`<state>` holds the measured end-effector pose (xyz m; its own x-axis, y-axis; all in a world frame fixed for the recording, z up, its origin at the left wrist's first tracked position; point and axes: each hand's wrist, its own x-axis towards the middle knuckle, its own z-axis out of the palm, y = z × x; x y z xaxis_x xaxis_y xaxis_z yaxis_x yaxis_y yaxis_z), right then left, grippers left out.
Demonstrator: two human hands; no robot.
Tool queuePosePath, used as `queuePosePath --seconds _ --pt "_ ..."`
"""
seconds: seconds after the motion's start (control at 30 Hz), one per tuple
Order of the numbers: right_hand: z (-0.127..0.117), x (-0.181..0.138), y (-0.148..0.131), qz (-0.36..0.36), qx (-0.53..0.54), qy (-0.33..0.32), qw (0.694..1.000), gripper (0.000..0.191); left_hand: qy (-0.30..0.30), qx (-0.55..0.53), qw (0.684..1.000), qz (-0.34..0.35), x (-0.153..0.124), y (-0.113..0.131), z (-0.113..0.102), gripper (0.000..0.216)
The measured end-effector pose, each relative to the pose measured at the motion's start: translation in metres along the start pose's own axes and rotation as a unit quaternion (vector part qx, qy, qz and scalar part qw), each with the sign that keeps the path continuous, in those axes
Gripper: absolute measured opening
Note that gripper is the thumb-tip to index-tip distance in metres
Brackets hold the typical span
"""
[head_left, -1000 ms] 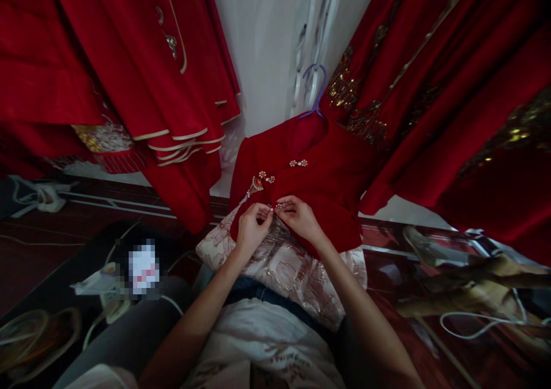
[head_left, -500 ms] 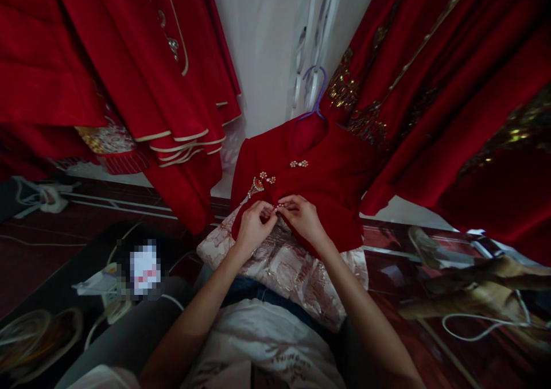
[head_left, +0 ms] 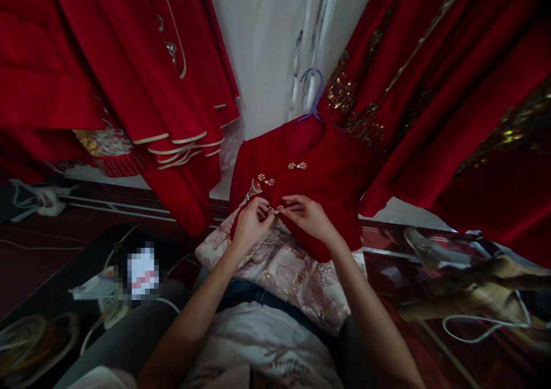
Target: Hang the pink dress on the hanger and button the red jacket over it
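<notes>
A red jacket (head_left: 327, 177) on a purple hanger (head_left: 317, 90) lies over my lap, above a pale brocade skirt (head_left: 293, 268). Beaded clasps run down its front: one clasp (head_left: 297, 166) near the collar, another clasp (head_left: 266, 179) with a hanging ornament (head_left: 255, 189) lower left. At the lower hem my left hand (head_left: 253, 224) pinches the left end of a small beaded clasp (head_left: 276, 210). Thumb and fingertips of my right hand (head_left: 309, 218) close at that clasp's right end. The fine contact under the fingertips is too small to make out.
Red garments (head_left: 181, 90) hang at the left, and red gowns with gold sequins (head_left: 364, 128) at the right. A power strip (head_left: 114, 308) with cables lies low on the left, beside a blurred-out bright object (head_left: 143, 271). Shoes (head_left: 424, 248) and a white cord (head_left: 482, 337) are at the right.
My right hand has shifted slightly right, and more of the lower beaded clasp shows between the fingertips. My left hand stays pinched at its left end.
</notes>
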<state>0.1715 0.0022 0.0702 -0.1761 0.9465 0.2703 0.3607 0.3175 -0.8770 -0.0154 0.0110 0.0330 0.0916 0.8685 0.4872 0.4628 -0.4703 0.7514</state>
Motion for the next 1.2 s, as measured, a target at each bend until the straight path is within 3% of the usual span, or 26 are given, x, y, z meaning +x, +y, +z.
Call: queuePosePath --seconds 0.13,0.2,0.3,0.43,0.73,0.9,1.07,1.2 --pt "-0.037 -0.005 -0.015 -0.009 -0.031 0.059 0.998 0.025 0.075 -0.006 0.997 -0.017 0.003 -0.003 -0.016 0.009" --pt "-0.052 -0.009 -0.023 -0.02 -0.018 0.081 0.996 0.026 0.047 0.009 0.999 0.009 0.005 -0.002 -0.024 0.011" --pt "-0.067 -0.015 -0.033 -0.038 -0.001 0.105 0.994 0.026 -0.05 0.06 0.994 0.073 0.005 0.001 -0.027 0.013" --pt "-0.074 -0.023 -0.043 -0.051 -0.008 0.111 0.993 0.025 -0.117 0.133 0.977 0.122 0.0 0.0 -0.017 0.024" --pt "-0.086 -0.03 -0.047 -0.061 -0.021 0.104 0.992 0.024 -0.129 0.179 0.951 0.215 0.008 0.004 -0.012 0.009" --pt "-0.09 -0.031 -0.047 -0.065 -0.02 0.108 0.992 0.024 -0.167 0.186 0.927 0.28 0.024 -0.015 -0.009 0.014" --pt "-0.096 -0.033 -0.05 -0.063 -0.008 0.128 0.99 0.021 -0.148 0.132 0.936 0.292 0.031 -0.04 -0.005 0.02" --pt "-0.099 -0.034 -0.051 -0.063 -0.005 0.135 0.989 0.022 -0.127 0.107 0.948 0.271 0.023 -0.041 0.0 0.023"
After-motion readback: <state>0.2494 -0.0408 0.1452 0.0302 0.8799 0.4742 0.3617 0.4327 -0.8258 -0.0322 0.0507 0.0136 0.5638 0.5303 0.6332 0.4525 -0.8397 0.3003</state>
